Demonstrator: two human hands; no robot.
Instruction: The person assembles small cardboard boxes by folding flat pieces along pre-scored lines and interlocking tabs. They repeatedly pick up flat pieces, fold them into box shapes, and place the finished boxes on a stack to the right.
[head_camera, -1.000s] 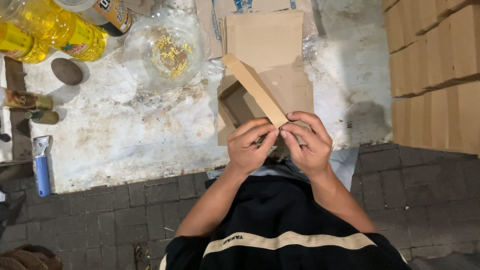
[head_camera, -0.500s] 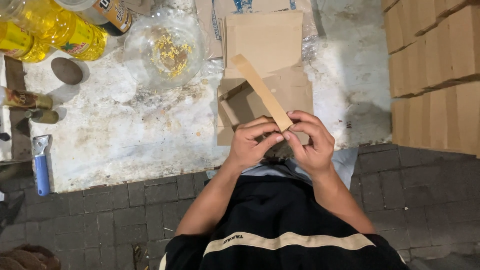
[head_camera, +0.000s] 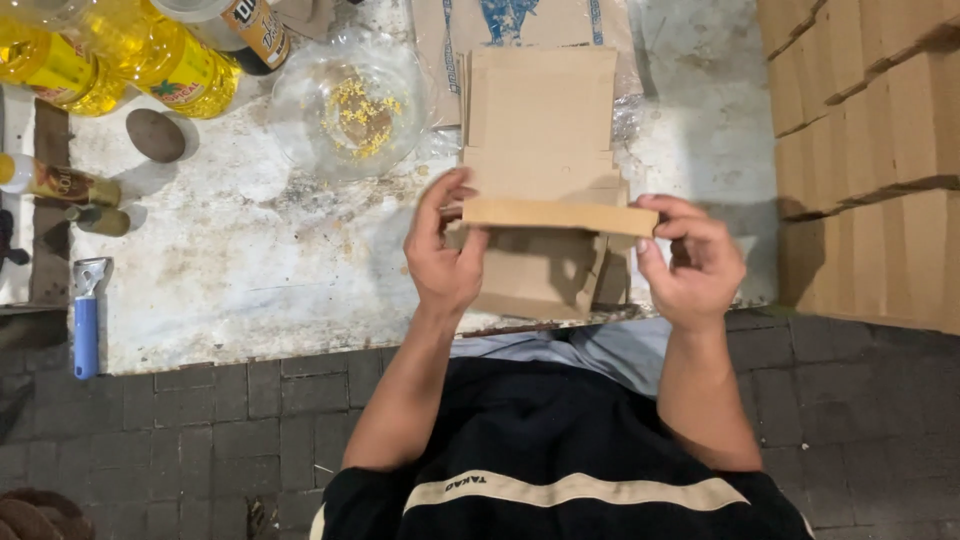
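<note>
Stained slab (head_camera: 250, 290): left hand (head_camera: 443, 255) and right hand (head_camera: 695, 265) pinch cardboard piece (head_camera: 555, 215) ends, near edge

A clear plastic bowl (head_camera: 350, 105) with yellow crumbs inside sits on the stained white board (head_camera: 240, 290), far and left of centre, with yellow oil bottles (head_camera: 150, 60) at the far left corner and a brown stone (head_camera: 155, 134) just beside them. A blue-handled scraper (head_camera: 87, 318) lies at the board's left edge, near two small bottles (head_camera: 70, 195). Stacked cardboard boxes (head_camera: 870, 150) fill the right side, and grey paving bricks (head_camera: 200, 440) cover the near ground.
</note>
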